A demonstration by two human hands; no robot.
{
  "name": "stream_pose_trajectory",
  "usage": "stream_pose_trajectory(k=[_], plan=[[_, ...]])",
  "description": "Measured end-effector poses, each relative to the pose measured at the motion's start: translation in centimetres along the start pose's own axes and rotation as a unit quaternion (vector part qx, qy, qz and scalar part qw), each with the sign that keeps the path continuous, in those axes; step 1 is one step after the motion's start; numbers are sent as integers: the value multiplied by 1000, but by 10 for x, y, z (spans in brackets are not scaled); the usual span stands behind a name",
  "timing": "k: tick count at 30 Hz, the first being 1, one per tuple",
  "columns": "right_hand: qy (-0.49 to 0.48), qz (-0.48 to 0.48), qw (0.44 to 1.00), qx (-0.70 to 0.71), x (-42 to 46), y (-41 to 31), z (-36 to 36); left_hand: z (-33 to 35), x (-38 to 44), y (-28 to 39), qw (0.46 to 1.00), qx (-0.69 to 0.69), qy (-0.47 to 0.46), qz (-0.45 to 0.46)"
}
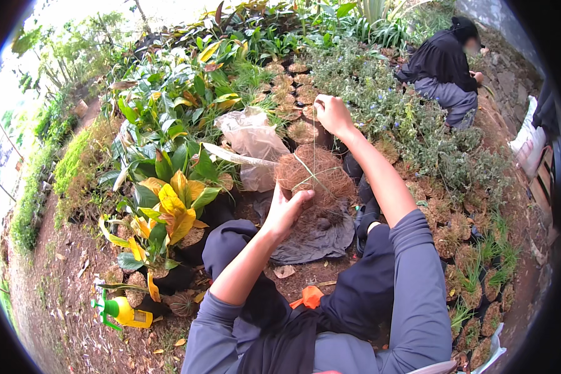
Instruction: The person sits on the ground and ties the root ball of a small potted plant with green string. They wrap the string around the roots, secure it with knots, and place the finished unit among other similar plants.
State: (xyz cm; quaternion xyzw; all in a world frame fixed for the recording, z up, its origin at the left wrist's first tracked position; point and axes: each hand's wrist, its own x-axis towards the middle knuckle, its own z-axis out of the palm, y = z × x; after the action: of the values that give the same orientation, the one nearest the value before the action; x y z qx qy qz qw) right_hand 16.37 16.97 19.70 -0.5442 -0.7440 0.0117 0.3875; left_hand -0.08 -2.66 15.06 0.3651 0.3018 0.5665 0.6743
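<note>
My left hand (287, 208) holds a ball of brown plant fibre (327, 170) from below, its thumb pressing on the near side. Thin green string (314, 140) crosses over the ball and runs taut up to my right hand (329, 112), whose fingers pinch it above the ball. A pale, flat leaf-like strip (236, 156) reaches from the ball's left side. Beneath the ball, a dark plastic sheet (308, 243) with loose fibre and soil lies on the ground between my legs. A crumpled clear plastic bag (255, 135) is just beyond my left hand.
Leafy potted plants (173, 205) with some yellow leaves stand at left, near a yellow and green spray bottle (124, 312). Rows of fibre-topped pots (304, 133) lie ahead and more at right. A person in dark clothes (444, 70) crouches at upper right. An orange object (310, 298) lies near my lap.
</note>
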Motion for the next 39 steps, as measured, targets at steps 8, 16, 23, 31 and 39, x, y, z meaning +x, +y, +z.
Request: stream_pose_trajectory(k=[8, 16, 23, 31, 39], plan=[[-169, 113, 959, 197, -68, 59, 59, -2, 5, 2, 995, -86, -47, 9], [-239, -88, 966, 47, -165, -23, 32, -22, 19, 6, 993, -95, 35, 54], [-212, -101, 968, 89, -188, -55, -16, -16, 25, 2, 987, -20, 138, 85], [-154, -122, 968, 156, -192, -77, -38, -19, 33, -9, 989, -106, 70, 81], [-204, -189, 960, 24, -208, -82, -45, -13, 27, -8, 988, -122, 73, 58]])
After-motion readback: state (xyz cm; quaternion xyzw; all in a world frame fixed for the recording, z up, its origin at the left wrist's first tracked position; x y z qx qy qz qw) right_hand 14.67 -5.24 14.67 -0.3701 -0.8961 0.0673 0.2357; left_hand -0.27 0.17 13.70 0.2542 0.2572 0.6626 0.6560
